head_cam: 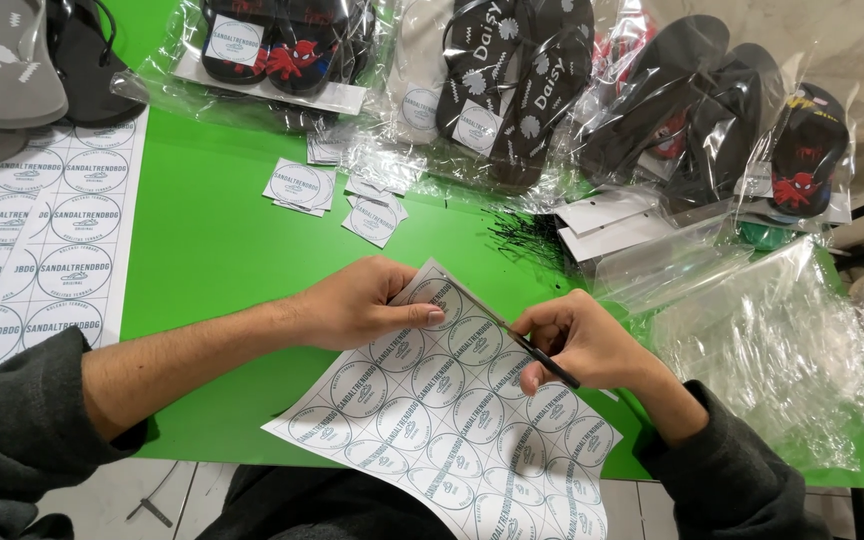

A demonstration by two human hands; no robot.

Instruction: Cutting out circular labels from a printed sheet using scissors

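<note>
Scissors, slim and dark-handled, are gripped in the right hand, their blades angled up and to the left across the top corner of a printed sheet of round labels. The right hand's fingers are curled closed around the handles, with one fingertip pressed down on the paper. The left hand pinches the sheet's upper edge between thumb and fingers, just beside the blade tips, holding that corner steady. Both wrists come out of dark grey sleeves.

The sheet lies tilted on the bright green tabletop, its lower corner hanging past the near edge toward the person's lap. It carries rows of identical circular labels with pale blue rings.

Farther up the tabletop, a few cut-out square labels lie scattered, some overlapping. At the left edge a second, uncut sheet of larger round labels lies flat, partly under grey flip-flops. Along the far side, pairs of flip-flops in clear plastic bags are lined up, black, dark brown and white, some with a red and blue cartoon figure. To the right, empty clear bags are heaped, and a stack of white cardboard strips sits near a small pile of thin black plastic ties.
</note>
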